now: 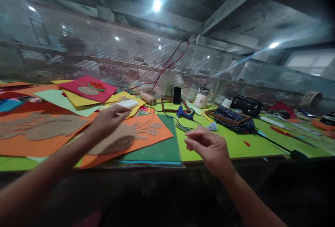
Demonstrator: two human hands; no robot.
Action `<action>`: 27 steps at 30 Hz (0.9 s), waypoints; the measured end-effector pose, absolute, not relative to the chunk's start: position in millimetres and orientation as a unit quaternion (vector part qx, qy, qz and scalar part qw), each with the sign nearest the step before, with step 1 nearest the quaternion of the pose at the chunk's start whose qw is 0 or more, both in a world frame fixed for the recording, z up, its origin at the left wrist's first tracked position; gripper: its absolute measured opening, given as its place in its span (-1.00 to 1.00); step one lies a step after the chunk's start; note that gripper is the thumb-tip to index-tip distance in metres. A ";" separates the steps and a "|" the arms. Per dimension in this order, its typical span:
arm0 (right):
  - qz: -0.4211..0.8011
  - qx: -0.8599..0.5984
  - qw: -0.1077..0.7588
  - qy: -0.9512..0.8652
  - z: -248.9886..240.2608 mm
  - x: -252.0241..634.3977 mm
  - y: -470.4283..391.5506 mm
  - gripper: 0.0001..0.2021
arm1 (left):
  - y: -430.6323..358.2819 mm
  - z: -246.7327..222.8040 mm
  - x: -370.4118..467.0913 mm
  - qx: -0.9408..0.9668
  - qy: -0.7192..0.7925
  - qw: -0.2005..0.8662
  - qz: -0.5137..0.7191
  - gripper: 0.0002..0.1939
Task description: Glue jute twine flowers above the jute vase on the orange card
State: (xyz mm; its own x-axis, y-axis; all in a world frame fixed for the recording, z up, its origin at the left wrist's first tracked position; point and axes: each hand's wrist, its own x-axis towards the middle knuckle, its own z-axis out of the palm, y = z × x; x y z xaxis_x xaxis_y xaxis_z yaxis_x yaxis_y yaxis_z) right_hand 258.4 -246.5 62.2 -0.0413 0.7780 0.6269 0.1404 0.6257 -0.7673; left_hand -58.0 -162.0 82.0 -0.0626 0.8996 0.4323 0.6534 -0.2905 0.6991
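Note:
My left hand [111, 119] hovers over an orange sheet [154, 141], its fingers pinched together; whatever they hold, if anything, is hidden. On that sheet lies a brown twine design [115, 141], a filled rounded shape with looped, branching lines, partly covered by my left forearm. Just behind the left fingers is a white block-like object [129, 103]. My right hand [209, 148] is above the table's front edge, fingers loosely bent, thumb and fingertips slightly apart, nothing visible between them. Nearest to it are scissors [182, 127] and a blue glue gun [185, 113]. A strand of twine runs from a twine spool [148, 98] toward the orange sheet.
A green board [157, 155] lies under the sheet. At left are coloured papers [70, 106] and another orange sheet with twine work [52, 125]. Behind stand a phone [177, 95], wooden frame [167, 110] and white jar [202, 98]. An umbrella [232, 118] and black bag [246, 105] lie right.

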 end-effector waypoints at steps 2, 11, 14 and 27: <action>0.288 -0.309 0.617 -0.664 51.3 246.8 -269.4 -0.97 | -213.4 64.4 -10.3 0.679 0.500 0.280 0.459 -0.71; 0.099 -0.318 0.668 -0.666 -3.3 202.1 -295.0 -0.79 | -305.2 -4.3 97.8 0.351 0.310 0.700 0.540 -0.64; 0.010 -0.289 0.621 -0.728 -18.3 196.7 -293.9 -0.65 | -298.9 -2.4 96.4 0.228 0.296 0.723 0.580 -0.66; -0.203 -0.260 0.378 -0.865 -4.2 267.0 -331.9 -0.45 | -325.7 7.3 91.3 0.271 0.306 0.782 0.471 -0.63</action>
State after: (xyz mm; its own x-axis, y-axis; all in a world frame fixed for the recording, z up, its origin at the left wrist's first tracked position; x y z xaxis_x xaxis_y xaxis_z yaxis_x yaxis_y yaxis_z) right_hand 267.0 -331.9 -4.2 -0.5799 0.2961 0.7590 0.6024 0.7830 0.1548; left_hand 91.3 -325.7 7.3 0.3697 0.9021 -0.2225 -0.5706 0.4094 0.7119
